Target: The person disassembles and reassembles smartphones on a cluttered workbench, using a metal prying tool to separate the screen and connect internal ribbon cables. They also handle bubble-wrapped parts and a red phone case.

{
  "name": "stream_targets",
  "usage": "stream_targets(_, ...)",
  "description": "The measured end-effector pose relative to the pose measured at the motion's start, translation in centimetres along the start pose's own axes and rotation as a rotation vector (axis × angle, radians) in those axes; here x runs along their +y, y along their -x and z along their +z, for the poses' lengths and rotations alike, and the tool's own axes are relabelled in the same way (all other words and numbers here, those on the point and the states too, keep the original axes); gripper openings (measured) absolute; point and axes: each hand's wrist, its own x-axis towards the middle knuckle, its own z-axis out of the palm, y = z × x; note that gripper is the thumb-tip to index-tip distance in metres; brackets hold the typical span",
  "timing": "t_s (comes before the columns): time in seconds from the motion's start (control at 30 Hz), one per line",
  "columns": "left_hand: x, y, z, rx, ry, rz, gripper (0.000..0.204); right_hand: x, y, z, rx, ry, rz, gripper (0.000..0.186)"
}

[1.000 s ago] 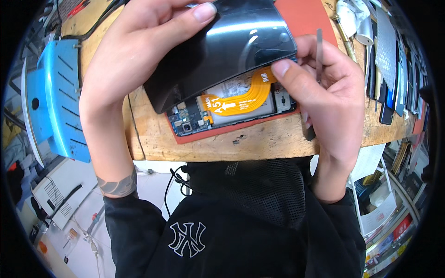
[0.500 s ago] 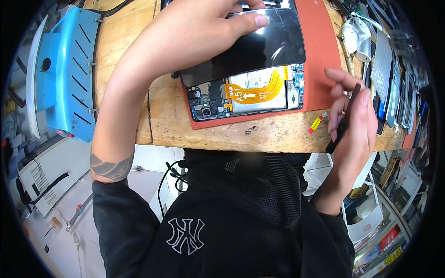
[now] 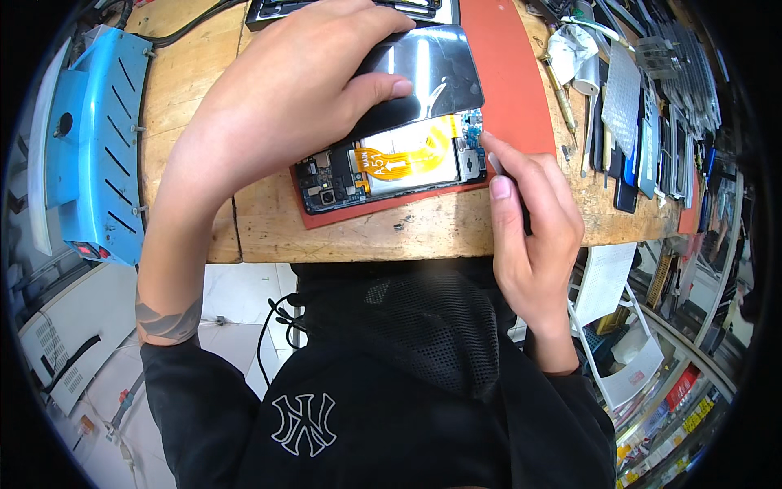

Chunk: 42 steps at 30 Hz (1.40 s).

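Observation:
An opened phone (image 3: 328, 178) lies on a red mat (image 3: 521, 98), its circuit boards and wide orange flex cable (image 3: 407, 160) exposed. Over its far part rests a glossy black screen panel (image 3: 436, 69), tilted a little against the phone body. My left hand (image 3: 318, 81) grips this panel, thumb on top; its other fingers are partly hidden. At the phone's right end is my right hand (image 3: 539, 216), closed round a slim dark tool (image 3: 526, 218). The tool's pale tip shows beside the phone's edge, and most of its handle is behind my fingers. My index fingertip is at the phone's corner.
A blue slotted metal box (image 3: 102, 147) stands at the left. To the right lie a screwdriver (image 3: 562, 98), crumpled white tissue (image 3: 568, 50) and several stacked phone parts (image 3: 648, 138). A black tray (image 3: 277, 11) sits at the far edge.
My right hand has come left with the dark tool, from beside the mat to the phone's right end. My left hand still holds the panel. The whole view has shifted slightly.

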Motion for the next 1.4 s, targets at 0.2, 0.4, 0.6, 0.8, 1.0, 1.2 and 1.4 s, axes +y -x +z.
stream_targets(0.2, -0.2, 0.5, 0.8, 0.063, 0.018, 0.056, 0.041, -1.7, 1.3, 0.3, -0.191, -0.091, -0.061, 0.048)
stream_targets(0.4, -1.9, 0.7, 1.6, 0.099, 0.076, 0.131, 0.034, -2.8, 2.2, 1.5, -0.313, -0.003, -0.104, 0.051)
stream_targets(0.6, -0.3, 8.5, 1.4, 0.411, 0.151, 0.006, 0.031, -3.4, 3.3, 4.2, -0.086, -0.135, -0.125, 0.037)
stream_targets(0.8, 0.3, 13.4, 5.4, 0.387, 0.196, -0.102, 0.041, -4.5, 3.7, 4.8, -0.079, -0.007, -0.11, 0.037)
stream_targets(1.0, 0.2, 12.7, 5.1, 0.238, 0.184, -0.183, 0.049, -5.5, 3.3, 5.2, -0.13, 0.117, -0.086, 0.039)
stream_targets(1.2, -0.2, 12.2, 4.7, 0.182, 0.16, -0.146, 0.048, -5.7, 2.6, 5.7, -0.084, 0.219, -0.148, 0.034)
stream_targets(1.4, -0.4, 12.3, 4.9, 0.195, 0.16, -0.119, 0.051, -5.8, 2.2, 6.1, -0.088, 0.229, -0.163, 0.034)
